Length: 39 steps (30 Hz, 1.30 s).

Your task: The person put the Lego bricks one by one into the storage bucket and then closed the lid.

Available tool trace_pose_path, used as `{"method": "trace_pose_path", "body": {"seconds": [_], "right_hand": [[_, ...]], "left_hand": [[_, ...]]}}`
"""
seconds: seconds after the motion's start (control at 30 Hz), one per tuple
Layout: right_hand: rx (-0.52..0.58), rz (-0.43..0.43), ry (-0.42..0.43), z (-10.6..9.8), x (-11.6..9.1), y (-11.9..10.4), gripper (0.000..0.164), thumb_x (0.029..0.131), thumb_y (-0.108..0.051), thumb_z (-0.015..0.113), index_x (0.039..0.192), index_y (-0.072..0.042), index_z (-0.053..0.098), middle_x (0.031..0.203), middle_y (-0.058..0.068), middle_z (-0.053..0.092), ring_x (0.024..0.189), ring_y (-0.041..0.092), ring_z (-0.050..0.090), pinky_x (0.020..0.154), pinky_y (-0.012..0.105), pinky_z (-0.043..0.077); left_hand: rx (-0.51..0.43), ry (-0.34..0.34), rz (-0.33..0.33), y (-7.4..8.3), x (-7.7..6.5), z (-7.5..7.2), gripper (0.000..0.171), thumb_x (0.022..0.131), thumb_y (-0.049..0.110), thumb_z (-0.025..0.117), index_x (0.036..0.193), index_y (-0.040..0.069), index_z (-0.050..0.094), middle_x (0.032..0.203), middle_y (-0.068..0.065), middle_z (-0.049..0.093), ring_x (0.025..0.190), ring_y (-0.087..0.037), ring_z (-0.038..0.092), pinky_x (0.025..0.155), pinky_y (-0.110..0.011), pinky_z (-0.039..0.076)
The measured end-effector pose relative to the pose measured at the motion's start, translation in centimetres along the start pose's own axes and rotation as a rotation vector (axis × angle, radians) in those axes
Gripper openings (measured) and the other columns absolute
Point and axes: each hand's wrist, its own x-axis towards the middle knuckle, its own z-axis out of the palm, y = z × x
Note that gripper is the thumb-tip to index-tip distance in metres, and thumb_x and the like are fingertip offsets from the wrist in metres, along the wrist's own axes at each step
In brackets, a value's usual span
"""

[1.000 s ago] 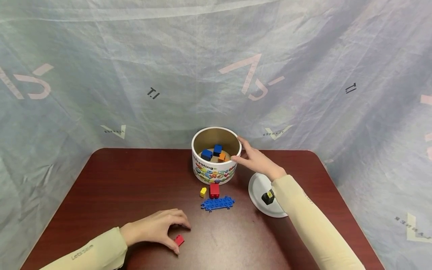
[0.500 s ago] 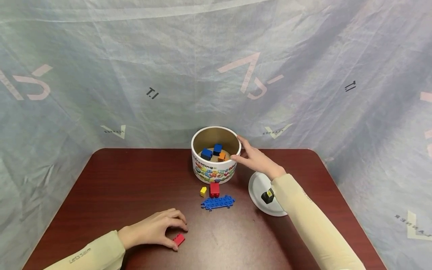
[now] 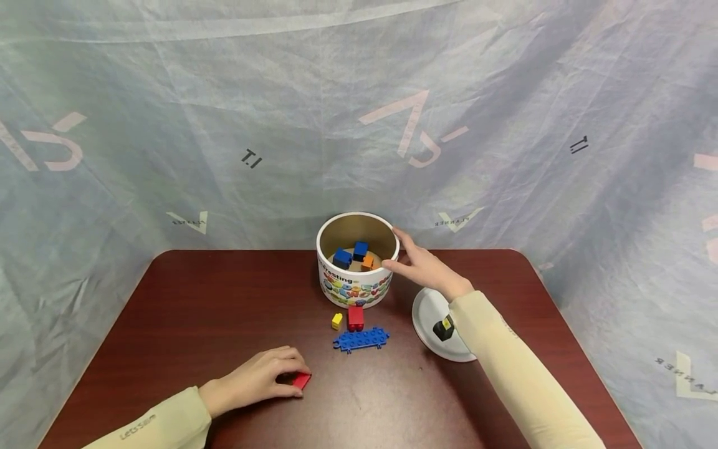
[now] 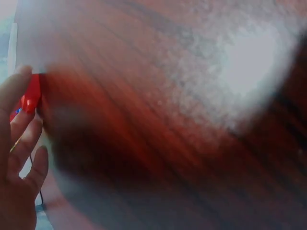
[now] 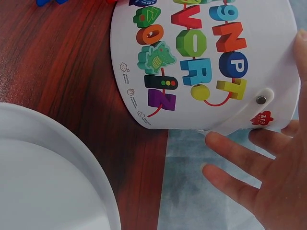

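Observation:
My left hand pinches a small red toy brick between thumb and fingers, low over the left front part of the table. In the left wrist view the same brick shows at the fingertips. My right hand rests against the right side of a white round bucket, fingers spread and fairly straight, touching its rim and outer wall. Two blue bricks and an orange brick lie inside the bucket. Printed letters cover its side in the right wrist view.
In front of the bucket lie a yellow brick, a larger red brick and a blue studded car base. A white plate with a black piece sits under the right forearm. A grey cloth hangs behind the table.
The left hand's fingers have closed on the small red brick, which has moved slightly away from the person. The right hand stays at the bucket.

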Motion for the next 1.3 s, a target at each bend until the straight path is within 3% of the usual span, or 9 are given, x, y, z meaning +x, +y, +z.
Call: {"method": "trace_pose_path", "body": {"seconds": [0.33, 0.7, 0.9, 1.13, 1.3], "right_hand": [[-0.004, 0.008, 0.0, 0.1, 0.0, 0.0, 0.099, 0.098, -0.062, 0.062, 0.169, -0.022, 0.006, 0.157, 0.019, 0.047, 0.121, 0.031, 0.065, 0.102, 0.055, 0.053], [0.013, 0.008, 0.003, 0.1, 0.0, 0.0, 0.098, 0.099, -0.06, 0.062, 0.169, -0.023, 0.005, 0.152, 0.021, 0.051, 0.119, 0.027, 0.067, 0.101, 0.053, 0.053], [0.017, 0.013, 0.004, 0.1, -0.1, 0.0, 0.098, 0.099, -0.061, 0.062, 0.169, -0.024, 0.004, 0.151, 0.021, 0.053, 0.119, 0.027, 0.067, 0.102, 0.053, 0.053], [0.025, 0.013, 0.001, 0.2, -0.1, 0.0, 0.099, 0.098, -0.062, 0.062, 0.169, -0.025, 0.004, 0.144, 0.017, 0.059, 0.119, 0.028, 0.067, 0.102, 0.052, 0.053], [0.014, 0.007, 0.006, 0.1, -0.1, 0.0, 0.099, 0.098, -0.062, 0.062, 0.169, -0.024, 0.004, 0.144, 0.018, 0.059, 0.118, 0.025, 0.068, 0.102, 0.052, 0.053]], "left_hand": [[0.072, 0.046, -0.066, -0.5, 0.3, 0.1, 0.032, 0.093, 0.036, 0.08, 0.121, 0.02, 0.079, 0.11, 0.013, 0.067, 0.1, -0.005, 0.06, 0.084, -0.031, 0.057], [0.036, -0.009, -0.101, -0.5, 0.3, -0.4, 0.033, 0.097, 0.032, 0.077, 0.127, 0.018, 0.075, 0.115, 0.011, 0.066, 0.104, -0.007, 0.062, 0.086, -0.033, 0.058], [0.052, 0.011, -0.076, -0.8, 0.6, -0.2, 0.03, 0.095, 0.028, 0.079, 0.124, 0.018, 0.075, 0.113, 0.011, 0.066, 0.102, -0.006, 0.062, 0.085, -0.032, 0.058], [0.064, 0.022, -0.098, -0.8, 1.4, -0.7, 0.03, 0.095, 0.031, 0.079, 0.122, 0.018, 0.075, 0.112, 0.011, 0.066, 0.101, -0.005, 0.062, 0.086, -0.033, 0.058], [0.083, 0.046, -0.095, -0.6, 2.7, -2.0, 0.032, 0.095, 0.031, 0.078, 0.123, 0.015, 0.076, 0.113, 0.008, 0.067, 0.102, -0.007, 0.062, 0.086, -0.035, 0.059]]}}
